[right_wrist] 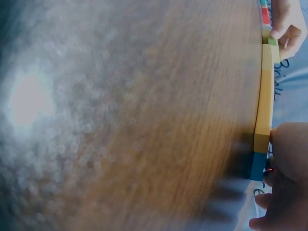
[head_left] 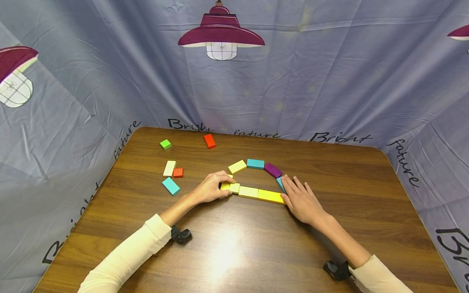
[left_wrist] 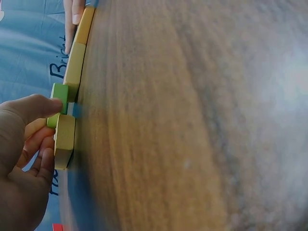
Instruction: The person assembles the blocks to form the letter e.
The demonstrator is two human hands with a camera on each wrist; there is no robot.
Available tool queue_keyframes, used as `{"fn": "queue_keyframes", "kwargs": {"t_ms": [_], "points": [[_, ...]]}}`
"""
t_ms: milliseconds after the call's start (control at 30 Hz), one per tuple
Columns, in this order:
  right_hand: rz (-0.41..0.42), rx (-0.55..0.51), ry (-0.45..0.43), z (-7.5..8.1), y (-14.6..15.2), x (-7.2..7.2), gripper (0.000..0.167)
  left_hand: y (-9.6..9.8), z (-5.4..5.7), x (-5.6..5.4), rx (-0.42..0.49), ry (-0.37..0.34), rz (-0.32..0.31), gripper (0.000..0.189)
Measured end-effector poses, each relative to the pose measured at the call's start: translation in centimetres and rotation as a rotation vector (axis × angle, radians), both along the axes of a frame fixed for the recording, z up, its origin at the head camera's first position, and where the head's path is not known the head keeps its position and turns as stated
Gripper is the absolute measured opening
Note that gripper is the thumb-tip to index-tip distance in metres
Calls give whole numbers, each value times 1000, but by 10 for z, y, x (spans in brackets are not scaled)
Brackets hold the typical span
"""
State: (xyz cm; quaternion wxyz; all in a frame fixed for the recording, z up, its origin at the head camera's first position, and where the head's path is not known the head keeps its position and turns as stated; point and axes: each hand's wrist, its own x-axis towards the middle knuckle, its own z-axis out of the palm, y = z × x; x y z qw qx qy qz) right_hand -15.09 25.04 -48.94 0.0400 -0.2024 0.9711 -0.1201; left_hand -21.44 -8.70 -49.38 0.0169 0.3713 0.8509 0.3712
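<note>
My left hand [head_left: 214,187] pinches a small green block [left_wrist: 60,96] between thumb and fingers; it looks pale yellow in the head view. It sits at the left end of a straight row, against a cream-yellow block [head_left: 248,192] and a longer yellow block [head_left: 270,196]. Fingers hide part of another yellow block [left_wrist: 65,139] there. My right hand [head_left: 302,199] lies with fingers extended over a blue block [head_left: 280,184], its thumb touching the row's right end. Above the row, a yellow block [head_left: 237,167], a teal block [head_left: 255,164] and a purple block [head_left: 273,170] form an arch.
Loose on the left of the wooden table [head_left: 220,252] lie a cream block [head_left: 169,168], a small red block [head_left: 178,173] and a turquoise block [head_left: 171,186]. Farther back are a green block [head_left: 165,144] and a red block [head_left: 210,141]. A curtain [head_left: 293,81] hangs behind the table.
</note>
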Motion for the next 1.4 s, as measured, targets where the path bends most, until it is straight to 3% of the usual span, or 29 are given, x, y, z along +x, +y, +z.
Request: {"fn": "queue_keyframes", "kwargs": {"t_ms": [800,1067,1400], "points": [[2,2,-1,-1,0,0,59,-2,-2,3,14,11,8,35],[-2,4,-2,0,0,0,59,-13,2,3,41,-10,56,38],[2,3,0,0,0,0,59,-14,-2,3,20,-19,70,35]]}}
